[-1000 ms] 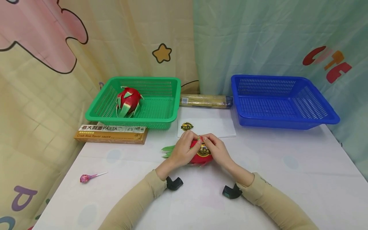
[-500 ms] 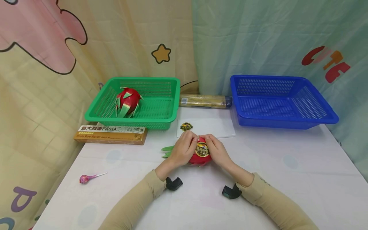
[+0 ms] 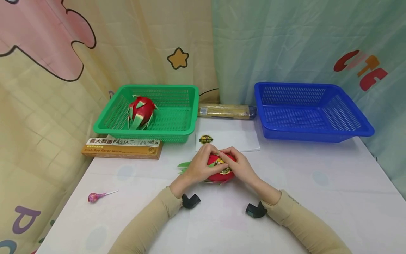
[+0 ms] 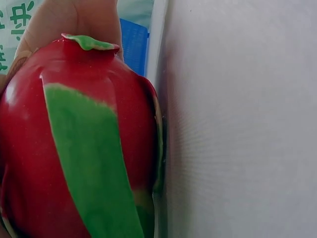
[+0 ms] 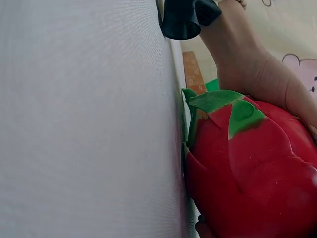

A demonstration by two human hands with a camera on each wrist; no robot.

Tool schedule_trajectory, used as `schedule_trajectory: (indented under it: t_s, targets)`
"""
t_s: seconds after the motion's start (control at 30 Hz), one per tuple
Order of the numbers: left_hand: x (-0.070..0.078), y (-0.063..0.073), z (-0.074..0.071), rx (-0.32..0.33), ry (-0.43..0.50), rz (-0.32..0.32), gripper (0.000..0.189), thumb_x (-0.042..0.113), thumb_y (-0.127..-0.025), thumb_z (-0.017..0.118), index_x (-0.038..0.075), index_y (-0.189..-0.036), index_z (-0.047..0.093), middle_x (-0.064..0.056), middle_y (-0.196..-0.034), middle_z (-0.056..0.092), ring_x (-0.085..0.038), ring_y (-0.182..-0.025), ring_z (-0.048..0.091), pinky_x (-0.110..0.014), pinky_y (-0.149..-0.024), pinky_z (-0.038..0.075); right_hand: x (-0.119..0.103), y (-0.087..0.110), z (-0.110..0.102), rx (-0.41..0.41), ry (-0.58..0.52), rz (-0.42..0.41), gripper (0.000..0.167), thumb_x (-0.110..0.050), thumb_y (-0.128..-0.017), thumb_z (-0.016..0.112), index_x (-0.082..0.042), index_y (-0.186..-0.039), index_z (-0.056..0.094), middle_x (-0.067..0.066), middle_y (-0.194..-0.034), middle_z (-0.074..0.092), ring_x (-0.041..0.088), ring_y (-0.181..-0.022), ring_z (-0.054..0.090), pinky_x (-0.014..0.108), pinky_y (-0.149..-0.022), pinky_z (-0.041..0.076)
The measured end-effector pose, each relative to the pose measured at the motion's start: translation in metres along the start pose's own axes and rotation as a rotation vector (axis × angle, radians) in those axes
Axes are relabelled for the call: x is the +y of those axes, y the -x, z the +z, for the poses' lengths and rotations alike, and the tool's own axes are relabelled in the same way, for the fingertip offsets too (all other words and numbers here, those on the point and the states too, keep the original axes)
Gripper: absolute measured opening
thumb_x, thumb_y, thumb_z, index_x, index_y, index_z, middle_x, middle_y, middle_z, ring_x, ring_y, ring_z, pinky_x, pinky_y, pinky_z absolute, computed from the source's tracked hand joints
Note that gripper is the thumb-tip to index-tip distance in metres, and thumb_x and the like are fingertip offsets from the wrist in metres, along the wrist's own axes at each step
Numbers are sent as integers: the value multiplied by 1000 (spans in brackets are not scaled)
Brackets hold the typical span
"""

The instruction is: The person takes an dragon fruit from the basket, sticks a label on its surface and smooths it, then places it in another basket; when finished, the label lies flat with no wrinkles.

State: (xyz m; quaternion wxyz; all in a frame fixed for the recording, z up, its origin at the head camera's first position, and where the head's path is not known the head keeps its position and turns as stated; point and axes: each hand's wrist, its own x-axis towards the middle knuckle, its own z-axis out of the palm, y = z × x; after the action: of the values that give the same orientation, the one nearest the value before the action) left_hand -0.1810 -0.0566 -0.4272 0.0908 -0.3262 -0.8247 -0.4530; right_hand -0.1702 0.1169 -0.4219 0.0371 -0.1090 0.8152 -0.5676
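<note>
A red dragon fruit [image 3: 218, 177] with green leaf tips lies on its side on the table in the head view, between both hands. The left hand [image 3: 200, 166] grips it from the left, its thumb lying across a round black-and-gold sticker [image 3: 226, 171] on the peel. From the right, the right hand [image 3: 243, 166] holds the fruit, its thumb and fingers close to the sticker's upper edge. Both wrist views show the dragon fruit [image 4: 138, 134] close up; its stickered side is hidden there. Just behind the hands lies a white sheet [image 3: 238, 135] bearing a second sticker [image 3: 206, 139].
A green basket [image 3: 177, 133] with another dragon fruit [image 3: 142, 111] stands back left, a blue basket [image 3: 317, 133] back right. A wrapped pasta bundle [image 3: 226, 111] lies between them. At left are a pasta box [image 3: 122, 150] and a lollipop [image 3: 93, 197].
The left thumb has moved right and down across the sticker, which showed almost uncovered half a second ago. The right thumb has shifted left over the top of the fruit.
</note>
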Motion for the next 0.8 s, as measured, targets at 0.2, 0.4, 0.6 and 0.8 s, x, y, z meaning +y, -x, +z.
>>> schedule_trajectory:
  t_s: [0.2,0.4,0.6,0.8]
  targets:
    - [0,-1,0,-7,-33,15,48,35,-73,78,13,-97,43,2,-98,48,-11,-89,45,-25,-72,42,-9,2,-2,-13,-22,17,27,-25,-96,54,-5,-112,61,9,-102,65,17,-87,56,29,-75,47]
    - [-1,0,0,-16,-64,29,58,45,-68,81,15,-99,42,3,-98,47,-11,-90,45,-24,-74,41,-14,3,-2,-20,-17,39,25,-21,-99,50,-1,-111,59,13,-104,63,18,-87,54,31,-76,46]
    - [-3,3,-2,-35,-82,63,65,68,-80,55,10,-104,41,-4,-107,47,-15,-98,45,-29,-80,43,6,0,-9,-170,-59,-24,29,-23,-99,49,-6,-122,52,13,-115,58,19,-94,55,29,-80,48]
    - [-5,3,-2,-16,-104,102,43,45,-101,27,4,-103,44,-11,-109,50,-21,-103,47,-36,-92,40,16,1,-18,-262,-34,-113,49,-15,-90,63,-10,-135,46,14,-119,56,22,-95,57,31,-76,52]
